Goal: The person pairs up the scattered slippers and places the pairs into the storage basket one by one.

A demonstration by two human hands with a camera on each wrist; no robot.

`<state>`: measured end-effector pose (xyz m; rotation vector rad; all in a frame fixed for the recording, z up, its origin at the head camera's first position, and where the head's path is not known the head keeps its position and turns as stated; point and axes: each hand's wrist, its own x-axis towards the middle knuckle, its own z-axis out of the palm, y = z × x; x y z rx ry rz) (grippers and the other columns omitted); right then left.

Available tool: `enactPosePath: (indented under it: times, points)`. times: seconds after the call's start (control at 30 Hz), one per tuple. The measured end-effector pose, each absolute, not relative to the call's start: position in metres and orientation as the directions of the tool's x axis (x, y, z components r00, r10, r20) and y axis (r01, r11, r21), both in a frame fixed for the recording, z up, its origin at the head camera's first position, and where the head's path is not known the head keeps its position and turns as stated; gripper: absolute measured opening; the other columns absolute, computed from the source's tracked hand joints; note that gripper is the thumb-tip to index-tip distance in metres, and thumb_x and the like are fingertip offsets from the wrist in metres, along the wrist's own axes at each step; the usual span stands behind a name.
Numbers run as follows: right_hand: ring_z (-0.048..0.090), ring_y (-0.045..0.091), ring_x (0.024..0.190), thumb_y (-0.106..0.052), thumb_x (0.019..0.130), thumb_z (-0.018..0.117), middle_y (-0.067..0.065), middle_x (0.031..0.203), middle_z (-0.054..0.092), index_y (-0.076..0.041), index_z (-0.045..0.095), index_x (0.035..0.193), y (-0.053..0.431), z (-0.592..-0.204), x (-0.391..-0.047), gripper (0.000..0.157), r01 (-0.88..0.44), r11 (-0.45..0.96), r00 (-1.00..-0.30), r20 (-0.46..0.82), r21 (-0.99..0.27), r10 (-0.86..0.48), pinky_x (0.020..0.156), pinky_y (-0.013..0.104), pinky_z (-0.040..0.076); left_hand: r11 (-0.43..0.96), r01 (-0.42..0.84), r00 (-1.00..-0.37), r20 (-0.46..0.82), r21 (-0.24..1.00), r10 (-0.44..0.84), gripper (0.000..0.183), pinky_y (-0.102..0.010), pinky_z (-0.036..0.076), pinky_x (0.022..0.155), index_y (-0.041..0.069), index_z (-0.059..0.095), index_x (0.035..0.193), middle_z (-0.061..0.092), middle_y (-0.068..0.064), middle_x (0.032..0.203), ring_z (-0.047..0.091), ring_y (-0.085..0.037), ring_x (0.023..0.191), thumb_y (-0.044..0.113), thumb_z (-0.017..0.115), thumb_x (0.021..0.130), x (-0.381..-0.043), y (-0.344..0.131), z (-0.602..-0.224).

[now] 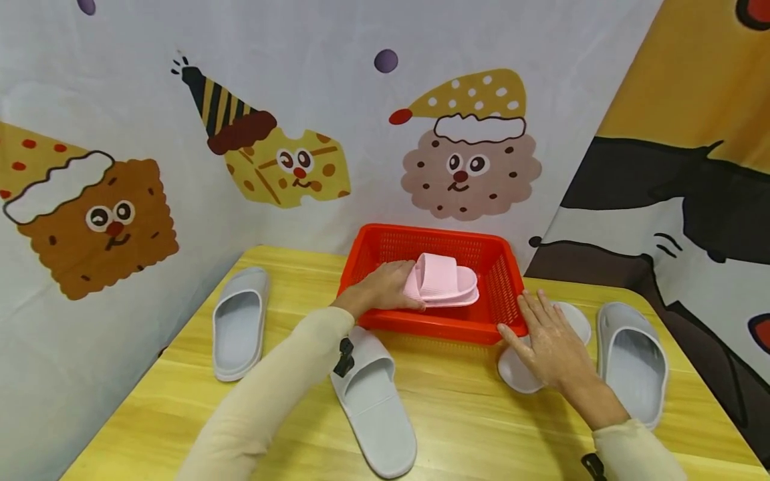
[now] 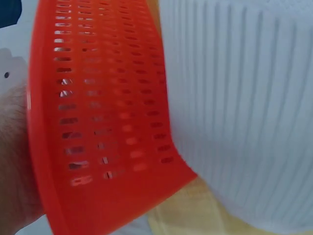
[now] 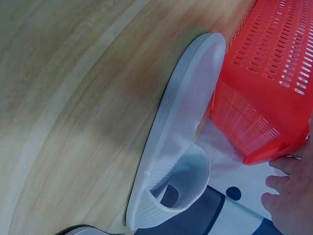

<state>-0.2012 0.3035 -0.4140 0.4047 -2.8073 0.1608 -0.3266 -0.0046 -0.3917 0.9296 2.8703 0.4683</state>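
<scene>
A pair of pink slippers (image 1: 442,277) lies one on the other inside the red plastic basket (image 1: 415,324). My left hand (image 1: 385,287) reaches over the basket's front left rim and grips their left end, thumb on the near side and fingers on the far side. At the basket's front right corner, my right hand (image 1: 550,347) lies with its fingers extended, the fingertips right at the rim. A white slipper (image 1: 519,371) lies under that hand, partly hidden by it; the right wrist view shows this slipper (image 3: 181,112) beside the basket.
On the wood-grain table (image 1: 469,414), a grey slipper (image 1: 240,324) lies at the left and another grey slipper (image 1: 634,361) at the right. A light grey slipper (image 1: 379,414) lies in front of the basket. Behind stands a cartoon-printed cloth backdrop (image 1: 373,133).
</scene>
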Motion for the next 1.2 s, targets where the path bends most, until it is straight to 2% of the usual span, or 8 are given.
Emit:
enactPosePath:
  times: [0.23,0.3,0.47,0.6,0.7,0.83,1.0,1.2]
  points:
    - [0.012,0.033,0.133,-0.058,0.087,0.038,0.018,0.142,0.028,0.001,0.033,0.138,0.3041,-0.4128,-0.2005,0.078,-0.294,0.953,-0.915,0.311,-0.078,-0.257,0.104,0.049,0.011,0.77,0.542,-0.786,-0.12,0.338,0.606,0.098,-0.034,0.026,0.102,0.013,0.025,0.143,0.036,-0.001,0.139,0.035,-0.016,0.123,0.061,0.064,0.068,-0.3313,0.0018,-0.3999]
    - [0.013,0.032,0.133,-0.057,0.087,0.039,0.018,0.142,0.028,0.002,0.033,0.137,0.3036,-0.4137,-0.2007,0.077,-0.299,0.951,-0.91,0.324,-0.082,-0.258,0.105,0.048,0.009,0.781,0.51,-0.78,-0.189,0.361,0.596,0.094,-0.038,0.024,0.103,0.015,0.025,0.144,0.035,0.001,0.14,0.033,-0.016,0.124,0.059,0.064,0.07,-0.3313,0.0016,-0.4]
    - [0.013,0.032,0.133,-0.055,0.088,0.04,0.018,0.143,0.027,0.002,0.031,0.138,0.3032,-0.4155,-0.2022,0.076,-0.309,0.946,-0.906,0.333,-0.101,-0.26,0.105,0.047,0.009,0.809,0.387,-0.768,-0.331,0.443,0.548,0.089,-0.051,0.009,0.104,0.016,0.029,0.142,0.036,0.001,0.14,0.029,-0.019,0.127,0.059,0.062,0.072,-0.3315,0.0014,-0.3953]
    - [0.014,0.033,0.133,-0.055,0.088,0.04,0.019,0.142,0.027,0.002,0.03,0.139,0.3039,-0.4165,-0.2023,0.076,-0.306,0.946,-0.91,0.327,-0.11,-0.256,0.104,0.049,0.012,0.8,0.309,-0.761,-0.37,0.514,0.532,0.088,-0.049,0.018,0.103,0.017,0.03,0.142,0.036,0.001,0.139,0.033,-0.019,0.123,0.061,0.061,0.072,-0.3318,0.0015,-0.3937]
    - [0.013,0.033,0.133,-0.055,0.088,0.04,0.019,0.142,0.027,0.001,0.03,0.139,0.305,-0.4169,-0.2019,0.077,-0.296,0.948,-0.914,0.321,-0.117,-0.246,0.104,0.048,0.012,0.789,0.297,-0.753,-0.376,0.537,0.539,0.084,-0.044,0.028,0.1,0.017,0.03,0.142,0.036,0.001,0.139,0.036,-0.018,0.119,0.053,0.064,0.074,-0.3326,0.0017,-0.3947]
    - [0.012,0.032,0.133,-0.056,0.088,0.039,0.019,0.143,0.026,0.001,0.029,0.14,0.3067,-0.4152,-0.201,0.077,-0.284,0.951,-0.922,0.308,-0.124,-0.235,0.104,0.049,0.011,0.77,0.35,-0.742,-0.343,0.534,0.576,0.081,-0.04,0.029,0.099,0.017,0.032,0.141,0.038,0.0,0.137,0.038,-0.017,0.116,0.046,0.068,0.074,-0.3345,0.0036,-0.3958]
    - [0.012,0.032,0.133,-0.056,0.088,0.039,0.019,0.143,0.026,0.001,0.029,0.139,0.308,-0.4138,-0.2001,0.078,-0.278,0.952,-0.924,0.305,-0.124,-0.23,0.104,0.048,0.012,0.765,0.445,-0.734,-0.3,0.465,0.609,0.08,-0.036,0.03,0.1,0.015,0.034,0.14,0.041,0.0,0.135,0.039,-0.016,0.117,0.047,0.067,0.075,-0.3348,0.0053,-0.3964]
    - [0.011,0.033,0.133,-0.056,0.088,0.039,0.018,0.144,0.024,0.0,0.027,0.14,0.3064,-0.4141,-0.201,0.077,-0.286,0.948,-0.928,0.287,-0.141,-0.237,0.104,0.05,0.011,0.819,0.41,-0.761,-0.345,0.402,0.55,0.08,-0.042,0.03,0.099,0.021,0.031,0.142,0.04,0.002,0.137,0.038,-0.017,0.121,0.048,0.066,0.075,-0.3283,0.0023,-0.3921]
